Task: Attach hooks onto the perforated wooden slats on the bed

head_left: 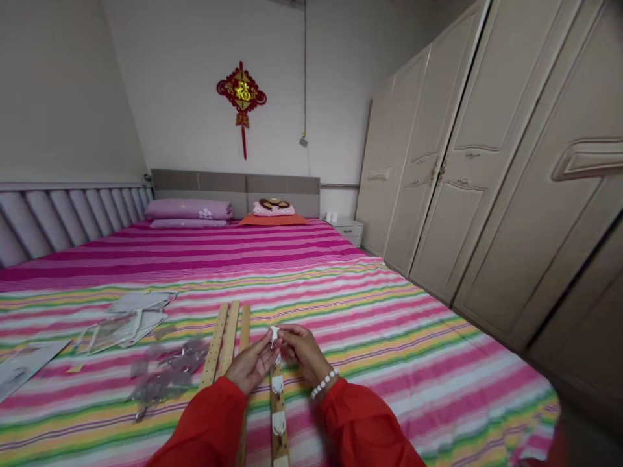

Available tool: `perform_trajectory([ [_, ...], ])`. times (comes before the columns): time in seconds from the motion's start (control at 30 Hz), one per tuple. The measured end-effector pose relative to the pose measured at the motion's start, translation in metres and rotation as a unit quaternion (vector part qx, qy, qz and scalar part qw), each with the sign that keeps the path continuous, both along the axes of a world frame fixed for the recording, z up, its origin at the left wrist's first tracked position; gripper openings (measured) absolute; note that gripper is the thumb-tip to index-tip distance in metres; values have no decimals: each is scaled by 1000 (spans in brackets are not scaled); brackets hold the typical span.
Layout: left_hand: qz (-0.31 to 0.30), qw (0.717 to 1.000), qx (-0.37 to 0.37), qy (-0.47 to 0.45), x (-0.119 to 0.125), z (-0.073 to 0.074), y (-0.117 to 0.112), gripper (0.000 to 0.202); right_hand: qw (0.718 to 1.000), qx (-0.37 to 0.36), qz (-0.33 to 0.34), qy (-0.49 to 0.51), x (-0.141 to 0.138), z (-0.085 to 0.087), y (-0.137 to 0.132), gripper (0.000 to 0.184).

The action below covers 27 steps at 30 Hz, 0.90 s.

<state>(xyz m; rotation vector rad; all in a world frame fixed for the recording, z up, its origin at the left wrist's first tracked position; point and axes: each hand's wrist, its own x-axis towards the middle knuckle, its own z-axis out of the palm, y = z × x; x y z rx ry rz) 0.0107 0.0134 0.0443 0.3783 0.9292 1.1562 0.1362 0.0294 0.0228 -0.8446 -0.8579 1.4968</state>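
A person kneels or stands at the foot of a wide bed, red sleeves reaching out over a striped bedspread. The right hand, with a white bead bracelet on its wrist, is closed in a pinch on a small white plastic hook. The left hand lies partly open, its fingers stretched up so that their tips meet the same hook; whether it grips or only steadies, I can't tell from here.

The hook sits at the top end of a perforated wooden strip, which lies flat on the bedspread beneath the hands and runs toward the person. Two more white hooks sit lower down that strip. Just left of it lie three similar wooden strips, side by side but slightly splayed. Further left are clear plastic bags holding small grey parts and some loose packaging sheets.

Beyond the bed's far end stand a grey headboard and pillows, with tall cream wardrobes along the right.
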Motion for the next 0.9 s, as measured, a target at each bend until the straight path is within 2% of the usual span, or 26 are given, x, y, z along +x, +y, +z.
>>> perform_trajectory([
  [0.1,-8,999,14,42,-1,-3,9,3,1000,2,-13,-2,-1,-1,8,30],
  [0.2,-14,989,84,117,-5,-8,21,19,999,-7,-26,-17,-3,-2,17,30],
  [0.3,-3,967,165,195,-10,-15,34,36,999,-13,-29,-27,-7,-3,28,26],
  [0.37,8,956,181,231,-13,-20,40,42,999,-14,-29,-28,-10,-6,34,24],
  [0.47,10,950,170,260,-15,-29,47,41,998,-39,-41,-40,-14,-13,42,20],
  [0.7,19,955,115,273,-12,-54,64,27,993,-77,-56,-69,-16,-35,50,10],
  [0.9,13,946,118,303,-10,-70,72,16,990,-90,-65,-87,-18,-49,55,8],
])
